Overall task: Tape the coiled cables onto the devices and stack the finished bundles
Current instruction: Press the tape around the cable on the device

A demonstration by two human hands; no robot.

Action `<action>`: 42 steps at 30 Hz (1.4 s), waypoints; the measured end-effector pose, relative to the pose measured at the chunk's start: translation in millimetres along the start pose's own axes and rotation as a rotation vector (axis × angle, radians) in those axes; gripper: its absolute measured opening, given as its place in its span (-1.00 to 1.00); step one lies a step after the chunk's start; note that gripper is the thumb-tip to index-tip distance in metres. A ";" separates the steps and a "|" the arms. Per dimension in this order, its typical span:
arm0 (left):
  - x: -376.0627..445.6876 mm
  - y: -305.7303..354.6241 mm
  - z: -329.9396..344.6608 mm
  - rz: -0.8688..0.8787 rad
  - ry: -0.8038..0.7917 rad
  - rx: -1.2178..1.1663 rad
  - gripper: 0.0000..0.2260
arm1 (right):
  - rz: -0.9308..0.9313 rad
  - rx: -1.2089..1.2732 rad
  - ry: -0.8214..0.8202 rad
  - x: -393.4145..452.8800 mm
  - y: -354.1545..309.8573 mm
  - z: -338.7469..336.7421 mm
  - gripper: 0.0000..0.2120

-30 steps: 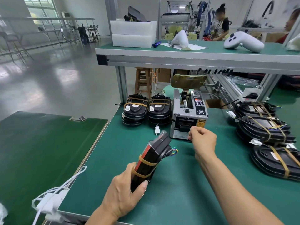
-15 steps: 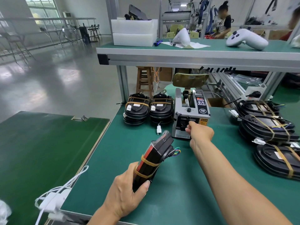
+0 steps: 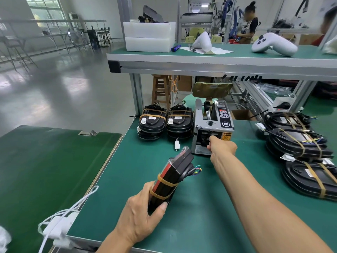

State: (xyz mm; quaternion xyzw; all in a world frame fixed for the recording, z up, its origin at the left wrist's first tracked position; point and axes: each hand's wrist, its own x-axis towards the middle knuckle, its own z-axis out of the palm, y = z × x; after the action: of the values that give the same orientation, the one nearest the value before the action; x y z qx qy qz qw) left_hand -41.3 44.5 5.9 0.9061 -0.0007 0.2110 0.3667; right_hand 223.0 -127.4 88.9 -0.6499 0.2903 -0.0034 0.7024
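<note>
Left hand (image 3: 138, 214) wrapped round black device (image 3: 171, 178), two tape bands on it, held tilted just in front of tape dispenser (image 3: 212, 128). Right hand (image 3: 221, 147) at dispenser's front slot, fingers curled, can't tell if pinching tape. Two finished stacks (image 3: 165, 122) sit left of dispenser.

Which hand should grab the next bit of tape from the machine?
Probably the right hand: its fingers already reach into the tape dispenser mouth. The left hand is busy gripping the device with its coiled cable.
</note>
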 end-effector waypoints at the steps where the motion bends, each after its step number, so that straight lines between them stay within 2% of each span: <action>1: -0.1 0.2 -0.2 0.002 -0.003 0.002 -0.69 | 0.010 -0.034 -0.034 -1.7 5.1 -4.8 -0.88; 6: 1.1 0.9 0.4 0.003 -0.012 0.004 -0.66 | -0.007 -0.093 -0.257 -17.1 37.8 -45.1 -0.76; 12: 0.3 -2.0 2.9 -0.023 -0.011 0.006 -0.66 | -0.149 0.106 -0.756 -75.0 9.9 -79.8 -0.96; 14: 0.4 -1.6 2.9 -0.025 -0.004 0.018 -0.67 | -0.218 0.013 -0.868 -95.6 -0.9 -82.5 -0.87; 18: 0.0 -0.7 2.2 -0.027 0.000 0.033 -0.68 | -0.310 -0.111 -0.879 -110.9 -3.6 -77.2 -0.89; 22: 0.0 -0.7 2.2 -0.022 0.002 0.027 -0.69 | -0.279 -0.096 -0.869 -105.5 0.7 -75.5 -0.79; 27: -0.3 -1.2 2.3 -0.022 0.007 0.017 -0.67 | -0.252 -0.086 -0.928 -109.4 2.1 -74.7 -0.79; 38: 0.7 0.1 2.5 -0.014 0.012 0.010 -0.70 | -0.255 -0.064 -0.925 -108.4 4.5 -71.6 -0.73; 42: 0.7 -0.2 2.3 -0.016 0.010 0.009 -0.68 | -0.254 -0.079 -0.908 -106.3 6.6 -70.9 -0.82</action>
State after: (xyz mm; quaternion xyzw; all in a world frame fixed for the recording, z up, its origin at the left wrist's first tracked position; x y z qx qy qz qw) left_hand -39.8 43.2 4.6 0.9067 0.0093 0.2128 0.3641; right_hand 102.9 -150.4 126.7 -0.6421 -0.1279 0.2063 0.7272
